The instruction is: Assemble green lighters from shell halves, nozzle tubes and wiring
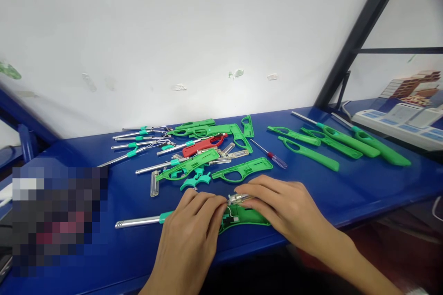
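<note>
My left hand and my right hand meet over a green lighter shell lying near the front edge of the blue table. A long metal nozzle tube sticks out to the left from under my left hand. My left fingers press on the shell's left end. Between thumb and fingers my right hand pinches a small clear fuel tank above the shell. Both hands have their fingers curled.
Behind my hands lie several green shell halves, a red shell, metal tubes with teal collars, teal triggers, a small screwdriver. Assembled green lighters lie at the right. A white power strip sits far right.
</note>
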The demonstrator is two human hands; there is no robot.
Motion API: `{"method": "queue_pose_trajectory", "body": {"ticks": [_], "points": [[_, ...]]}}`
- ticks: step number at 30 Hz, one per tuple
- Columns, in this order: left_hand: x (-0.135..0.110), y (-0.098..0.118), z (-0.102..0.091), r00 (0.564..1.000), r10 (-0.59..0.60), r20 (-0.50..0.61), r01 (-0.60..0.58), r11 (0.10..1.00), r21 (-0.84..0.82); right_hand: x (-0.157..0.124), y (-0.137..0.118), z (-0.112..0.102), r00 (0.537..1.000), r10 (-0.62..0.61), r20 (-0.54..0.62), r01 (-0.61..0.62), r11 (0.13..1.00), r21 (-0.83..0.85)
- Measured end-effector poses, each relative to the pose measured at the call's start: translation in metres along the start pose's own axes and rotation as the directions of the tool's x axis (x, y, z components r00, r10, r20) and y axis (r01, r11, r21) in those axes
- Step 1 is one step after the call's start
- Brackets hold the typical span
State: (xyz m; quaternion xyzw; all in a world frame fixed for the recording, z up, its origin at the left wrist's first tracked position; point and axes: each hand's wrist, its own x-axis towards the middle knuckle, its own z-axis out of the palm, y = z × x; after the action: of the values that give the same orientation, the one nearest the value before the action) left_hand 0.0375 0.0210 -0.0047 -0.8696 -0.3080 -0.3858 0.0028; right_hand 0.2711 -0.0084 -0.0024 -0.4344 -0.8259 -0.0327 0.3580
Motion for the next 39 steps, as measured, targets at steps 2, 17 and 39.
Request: {"method": "queue_pose_trajectory", "body": {"ticks": [2, 17, 39], "points": [[-0.001, 0.001, 0.0, 1.0, 0.02, 0.013, -0.02, 1.0, 0.01, 0.001, 0.0, 0.0, 1.0, -0.007, 0.005, 0.007, 1.0, 0.009], [-0.003, 0.0, 0.003, 0.997, 0.074, 0.036, -0.076, 0.995, 0.07, 0.001, 0.0, -0.001, 0.997, -0.068, 0.032, 0.067, 0.998, 0.009], [-0.018, 0.01, -0.01, 0.991, -0.019, 0.135, 0.008, 0.996, 0.084, -0.001, -0.001, -0.009, 0.971, 0.109, 0.211, -0.115, 0.993, 0.017]]}}
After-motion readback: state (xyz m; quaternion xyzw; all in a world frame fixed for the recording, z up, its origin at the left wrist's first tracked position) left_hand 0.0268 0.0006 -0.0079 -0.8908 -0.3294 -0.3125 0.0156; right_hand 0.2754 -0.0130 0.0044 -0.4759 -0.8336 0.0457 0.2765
